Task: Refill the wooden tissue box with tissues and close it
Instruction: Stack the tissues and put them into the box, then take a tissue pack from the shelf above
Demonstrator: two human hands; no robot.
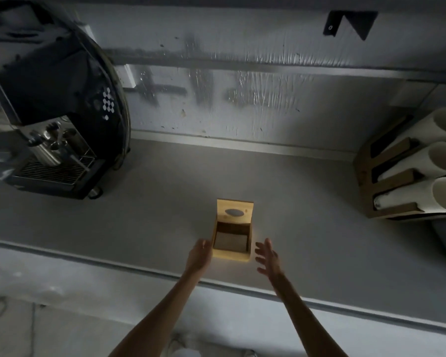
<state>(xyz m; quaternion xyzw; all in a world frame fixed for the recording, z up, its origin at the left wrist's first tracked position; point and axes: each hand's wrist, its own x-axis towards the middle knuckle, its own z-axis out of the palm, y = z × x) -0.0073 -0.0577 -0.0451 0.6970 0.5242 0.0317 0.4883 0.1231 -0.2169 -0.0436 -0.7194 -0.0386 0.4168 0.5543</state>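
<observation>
Coffee machine (54, 140): far left on the grey counter (165, 215), black body, metal drip grate at its foot, well apart from the box.
Left hand (198, 256): at the left side wall of the box near its front corner — fingers curled loosely, touching or just short of the wood; I cannot tell which. It grips nothing.
Wooden tissue box (231, 254): middle of the counter, near the front edge, between the two hands.
Lid (234, 212): swung up and standing at the far side of the box, oval slot facing the camera.
Box inside: dim; a pale flat layer lies at the bottom — too dark to say if it is tissues.
Right hand (267, 256): just beside the right wall, not touching, fingers spread and empty.
Cup holder (386, 181): far right, wooden rack with three white cup stacks lying sideways.
</observation>
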